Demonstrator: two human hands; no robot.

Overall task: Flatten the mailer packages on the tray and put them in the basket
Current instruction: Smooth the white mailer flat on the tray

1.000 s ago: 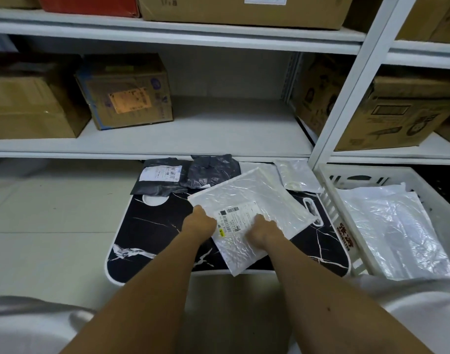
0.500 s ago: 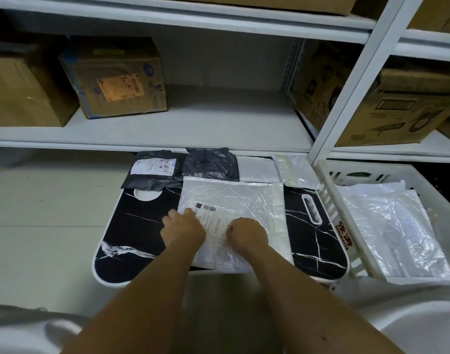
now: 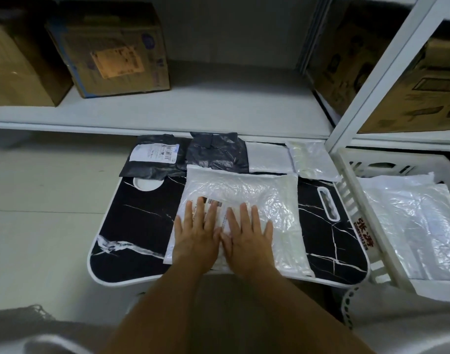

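Observation:
A large white bubble mailer with a shipping label lies square in the middle of the black marble-patterned tray. My left hand and my right hand press flat on its near half, side by side, fingers straight and spread. Along the tray's far edge lie a black mailer with a white label, a second black mailer, a small white mailer and a clear plastic one. The white basket stands right of the tray with white mailers inside.
White metal shelving runs behind the tray, with cardboard boxes on the left and more boxes behind the upright post on the right. Pale floor tiles lie to the left.
The white mailer turned from a slanted position to square on the tray. Both hands opened from curled grips to flat palms pressing on it. The view dipped closer.

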